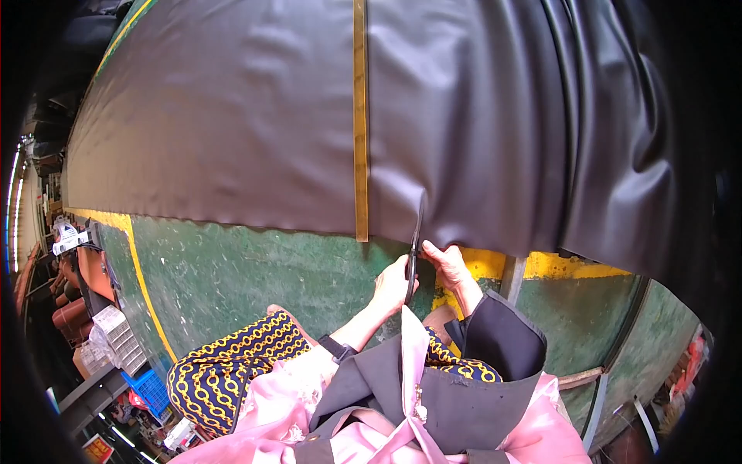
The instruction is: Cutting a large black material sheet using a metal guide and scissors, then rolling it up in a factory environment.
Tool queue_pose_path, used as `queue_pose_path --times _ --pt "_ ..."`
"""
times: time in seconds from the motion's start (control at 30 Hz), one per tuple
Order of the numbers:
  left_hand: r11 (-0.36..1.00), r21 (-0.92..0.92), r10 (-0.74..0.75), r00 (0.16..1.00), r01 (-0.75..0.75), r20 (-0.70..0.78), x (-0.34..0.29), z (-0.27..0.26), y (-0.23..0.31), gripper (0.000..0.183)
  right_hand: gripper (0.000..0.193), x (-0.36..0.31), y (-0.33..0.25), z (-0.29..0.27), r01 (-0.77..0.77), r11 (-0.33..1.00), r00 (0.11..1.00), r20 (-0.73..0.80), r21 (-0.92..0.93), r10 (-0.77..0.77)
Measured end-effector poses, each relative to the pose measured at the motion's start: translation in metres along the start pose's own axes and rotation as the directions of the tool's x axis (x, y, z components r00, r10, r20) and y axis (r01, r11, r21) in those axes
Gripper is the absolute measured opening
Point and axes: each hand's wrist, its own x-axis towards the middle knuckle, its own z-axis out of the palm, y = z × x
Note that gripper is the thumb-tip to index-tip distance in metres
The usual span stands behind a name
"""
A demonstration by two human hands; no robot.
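Note:
A wide sheet of smooth dark brown leather-like material [232, 139] covers the far part of the view, with its near edge running across the middle. My left hand [392, 286] is closed round the black handles of a pair of scissors [414, 259]. The blades point away from me and reach over the sheet's edge, to the right of a long brass-coloured strip [361, 131] lying on the sheet. Close on the right, my right hand [448, 268] pinches the sheet's near edge, thumb on top; its other fingers are partly hidden.
Green worn surface with yellow lines [232, 263] shows below the sheet. Deep folds of the sheet gather at right, above a grey metal post [512, 278]. At left stand a blue crate [148, 392], a white basket [120, 339] and brown rolls [71, 315]. My patterned trouser legs [232, 363] are near.

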Motion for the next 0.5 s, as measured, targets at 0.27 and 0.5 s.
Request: queue_pose_path --times 0.27,0.5 --pt "0.997 0.078 -0.009 1.000 0.011 -0.024 0.028 -0.011 0.028 0.039 0.034 0.005 0.006 -0.008 0.106 0.994 0.994 0.013 0.015 -0.106" --pt "0.992 0.123 0.026 0.997 -0.017 -0.076 0.035 -0.012 0.035 0.036 0.039 0.000 0.000 0.004 0.103 0.993 0.995 -0.001 0.055 -0.103"
